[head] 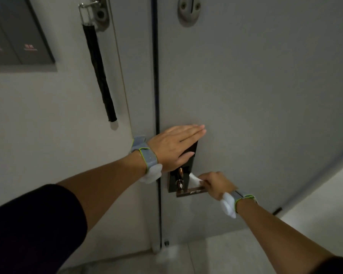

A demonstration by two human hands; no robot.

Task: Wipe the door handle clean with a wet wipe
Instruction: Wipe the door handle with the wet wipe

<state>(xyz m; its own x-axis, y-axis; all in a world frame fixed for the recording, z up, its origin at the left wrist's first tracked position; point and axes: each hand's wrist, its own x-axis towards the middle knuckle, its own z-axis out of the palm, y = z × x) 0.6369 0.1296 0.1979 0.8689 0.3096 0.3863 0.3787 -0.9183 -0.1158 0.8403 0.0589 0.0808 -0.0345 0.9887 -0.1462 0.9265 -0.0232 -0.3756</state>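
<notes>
A dark lock plate with a copper-toned lever door handle (190,191) sits on the grey door (255,86). My right hand (216,185) pinches a white wet wipe (194,179) and presses it on the lever close to the plate. My left hand (176,147) lies flat with fingers together on the upper part of the lock plate (173,181), covering most of it. Both wrists carry grey bands with white pads.
A folded black umbrella (98,68) hangs from a hook on the wall at left. A dark panel (18,36) is mounted at the far left. A metal latch plate (188,8) sits high on the door. Pale floor (216,254) lies below.
</notes>
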